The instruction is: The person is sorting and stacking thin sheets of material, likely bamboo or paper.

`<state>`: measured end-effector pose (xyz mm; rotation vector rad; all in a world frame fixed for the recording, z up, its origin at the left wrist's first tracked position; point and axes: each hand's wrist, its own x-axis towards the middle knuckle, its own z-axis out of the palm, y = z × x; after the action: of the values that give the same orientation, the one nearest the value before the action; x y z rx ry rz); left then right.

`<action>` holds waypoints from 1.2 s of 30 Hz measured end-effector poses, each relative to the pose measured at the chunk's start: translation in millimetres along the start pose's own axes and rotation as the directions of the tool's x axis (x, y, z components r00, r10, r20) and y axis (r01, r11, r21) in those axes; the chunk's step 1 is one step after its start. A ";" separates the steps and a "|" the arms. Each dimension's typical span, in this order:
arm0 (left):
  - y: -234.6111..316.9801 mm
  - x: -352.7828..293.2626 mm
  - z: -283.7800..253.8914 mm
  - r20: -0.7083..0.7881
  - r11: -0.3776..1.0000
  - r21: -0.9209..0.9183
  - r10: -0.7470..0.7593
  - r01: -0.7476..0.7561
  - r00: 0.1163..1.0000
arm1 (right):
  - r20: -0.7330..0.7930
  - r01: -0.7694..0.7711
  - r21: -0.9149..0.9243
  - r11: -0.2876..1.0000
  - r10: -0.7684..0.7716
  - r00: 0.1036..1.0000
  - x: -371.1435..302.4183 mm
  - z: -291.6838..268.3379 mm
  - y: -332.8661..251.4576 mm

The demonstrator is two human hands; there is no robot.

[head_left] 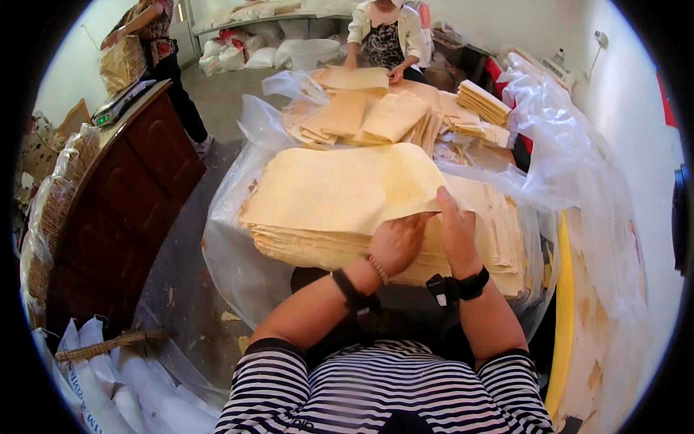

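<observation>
A thin, floppy pale yellow sheet point(325, 184) lies over a thick stack of similar sheets point(311, 244) in front of me. My right hand point(457, 230) grips the near right corner of the top sheet, thumb on its upper face and fingers beneath. Close beside it, my left hand point(399, 242) is curled at the sheet's near edge, its fingertips partly hidden under the lifted corner. To the right, more of the stack point(495, 231) shows its layered, ragged edges.
Folded sheets point(394, 117) are heaped beyond the stack, where a person point(387, 36) handles one. Clear plastic point(549, 123) drapes the right side. At left, another person point(163, 58) holds a bundle point(123, 64) by a scale point(119, 105) on a brown wooden counter point(126, 202). White sacks point(137, 390) lie lower left.
</observation>
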<state>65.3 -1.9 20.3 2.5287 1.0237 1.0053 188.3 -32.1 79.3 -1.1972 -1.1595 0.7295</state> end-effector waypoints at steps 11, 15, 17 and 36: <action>-40.2 -3.4 67.5 -0.102 0.969 0.224 0.125 -0.100 0.987 | -0.069 -0.010 0.018 1.000 0.012 0.998 34.2 27.0 -4.8; -55.1 -5.3 86.8 -0.120 0.987 0.141 0.088 -0.070 0.989 | 0.022 0.019 0.017 1.000 -0.019 1.000 41.6 45.6 -8.4; -36.1 -8.6 50.3 -0.048 0.988 0.122 0.103 -0.096 0.994 | -0.014 0.001 0.037 0.999 -0.001 1.000 48.4 38.3 -0.1; -132.1 -142.4 -122.3 -0.478 0.732 0.387 -0.361 0.561 0.801 | -0.041 -0.446 0.092 0.890 0.451 0.892 -37.6 -106.5 22.5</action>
<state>-160.4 -7.9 -20.8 2.2347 2.1854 1.1907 281.1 -94.5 51.8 -1.4281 -0.7953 1.0691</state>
